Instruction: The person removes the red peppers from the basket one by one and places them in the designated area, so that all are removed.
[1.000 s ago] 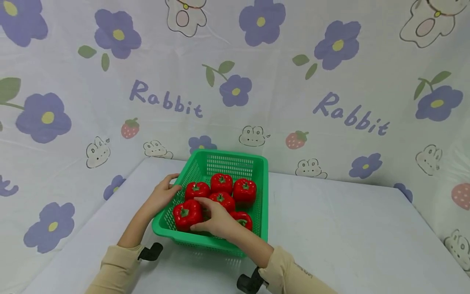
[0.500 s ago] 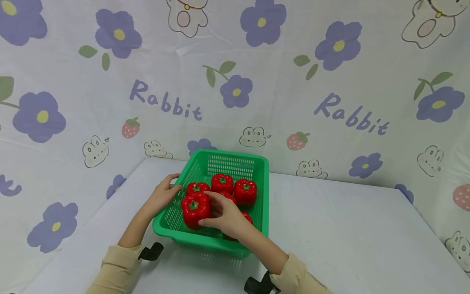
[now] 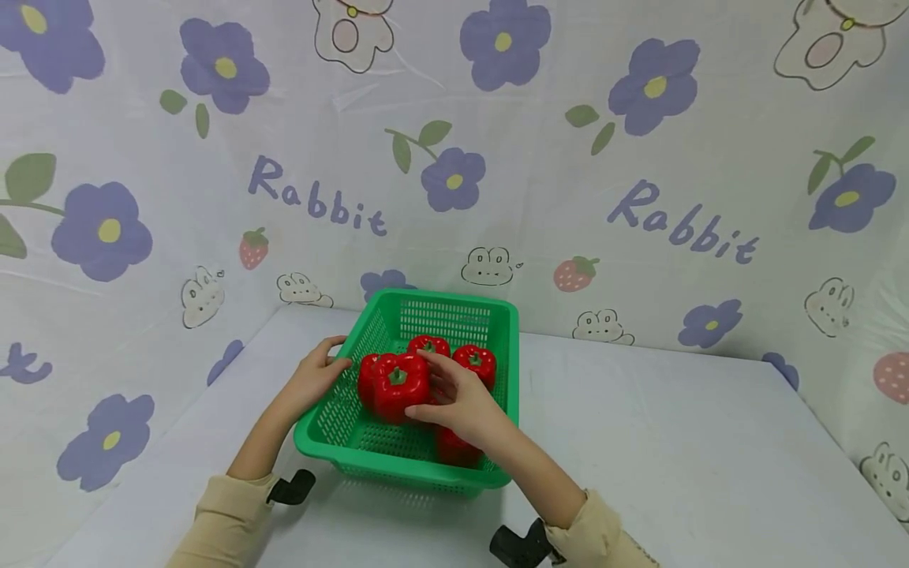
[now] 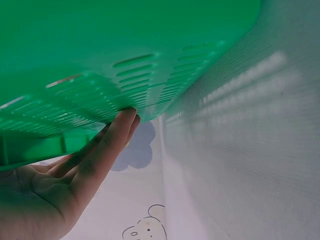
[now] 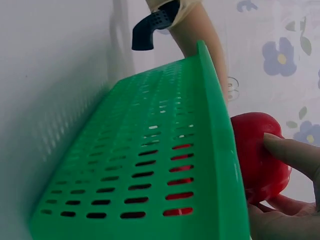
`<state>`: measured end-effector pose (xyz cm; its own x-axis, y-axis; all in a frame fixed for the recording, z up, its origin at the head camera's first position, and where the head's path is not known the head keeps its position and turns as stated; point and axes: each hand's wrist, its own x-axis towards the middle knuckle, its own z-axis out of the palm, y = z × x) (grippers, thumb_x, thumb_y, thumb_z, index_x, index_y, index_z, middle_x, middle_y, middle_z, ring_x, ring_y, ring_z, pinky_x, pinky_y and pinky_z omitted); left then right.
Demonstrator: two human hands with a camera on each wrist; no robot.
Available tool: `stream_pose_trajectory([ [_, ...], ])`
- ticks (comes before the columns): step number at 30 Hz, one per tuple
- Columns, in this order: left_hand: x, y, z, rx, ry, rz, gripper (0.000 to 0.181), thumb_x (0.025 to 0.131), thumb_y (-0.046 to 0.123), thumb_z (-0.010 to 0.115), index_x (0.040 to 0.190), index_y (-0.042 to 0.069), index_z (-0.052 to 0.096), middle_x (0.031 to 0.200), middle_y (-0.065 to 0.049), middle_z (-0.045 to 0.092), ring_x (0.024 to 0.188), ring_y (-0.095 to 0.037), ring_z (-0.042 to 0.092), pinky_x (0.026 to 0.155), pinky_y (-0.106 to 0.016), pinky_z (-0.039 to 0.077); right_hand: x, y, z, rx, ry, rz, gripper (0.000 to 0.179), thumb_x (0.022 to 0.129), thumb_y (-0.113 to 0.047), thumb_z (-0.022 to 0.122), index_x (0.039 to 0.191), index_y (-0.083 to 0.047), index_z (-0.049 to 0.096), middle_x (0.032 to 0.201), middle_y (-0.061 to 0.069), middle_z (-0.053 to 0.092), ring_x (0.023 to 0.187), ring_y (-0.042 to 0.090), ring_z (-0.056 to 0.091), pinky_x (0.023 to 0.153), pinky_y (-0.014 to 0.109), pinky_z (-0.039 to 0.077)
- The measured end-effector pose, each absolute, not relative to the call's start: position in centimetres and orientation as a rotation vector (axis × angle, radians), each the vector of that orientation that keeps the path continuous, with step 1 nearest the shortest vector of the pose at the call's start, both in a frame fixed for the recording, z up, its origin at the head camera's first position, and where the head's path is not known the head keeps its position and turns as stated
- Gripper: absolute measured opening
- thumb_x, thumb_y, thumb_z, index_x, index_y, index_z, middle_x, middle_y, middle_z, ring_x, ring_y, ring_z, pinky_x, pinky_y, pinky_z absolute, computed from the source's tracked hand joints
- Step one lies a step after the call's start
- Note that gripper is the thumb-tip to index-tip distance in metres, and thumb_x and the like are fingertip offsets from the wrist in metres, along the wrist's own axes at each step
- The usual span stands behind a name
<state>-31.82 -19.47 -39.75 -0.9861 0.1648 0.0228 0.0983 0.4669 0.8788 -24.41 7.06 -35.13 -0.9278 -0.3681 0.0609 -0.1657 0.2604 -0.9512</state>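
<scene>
A green plastic basket [image 3: 514, 379] stands on the white table with several red bell peppers in it. My right hand [image 3: 470, 404] grips one red bell pepper [image 3: 399, 390], thumb and fingers on its right side, stem facing up. That pepper is raised above the basket floor and overlaps another pepper [image 3: 365, 383] at the left. In the right wrist view the held pepper [image 5: 257, 155] shows past the basket's rim, with the thumb on it. My left hand [image 3: 316, 377] holds the basket's left side. In the left wrist view its fingers [image 4: 107, 145] lie along the outer slotted wall.
Two peppers sit toward the back of the basket, the right one [image 3: 477, 361] partly behind my right hand. Another pepper [image 3: 456, 448] lies at the front right, beneath the hand. A patterned cloth [image 3: 540, 173] hangs behind the table [image 3: 675, 442].
The gripped pepper has moved from the basket's front left corner up, back and to the right with my right hand. My left hand stays on the basket's side.
</scene>
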Motion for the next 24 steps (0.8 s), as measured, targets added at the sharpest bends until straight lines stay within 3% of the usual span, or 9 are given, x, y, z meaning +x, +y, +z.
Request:
stream_pose_trajectory([
  [24,-32.3,-19.6,-39.2,0.219,2.595,1.576,0.058,0.101,0.018,0.045,0.152,0.000,0.024,0.121,-0.034,0.061,0.075,-0.018,0.071,0.063,-0.033,0.060,-26.7,12.3,-32.7,-0.401,2.393,-1.798,0.073,0.088,-0.013,0.072,0.151,-0.016,0.035,0.150,0.012,0.046,0.138,0.033,0.046,0.105,0.045,0.045],
])
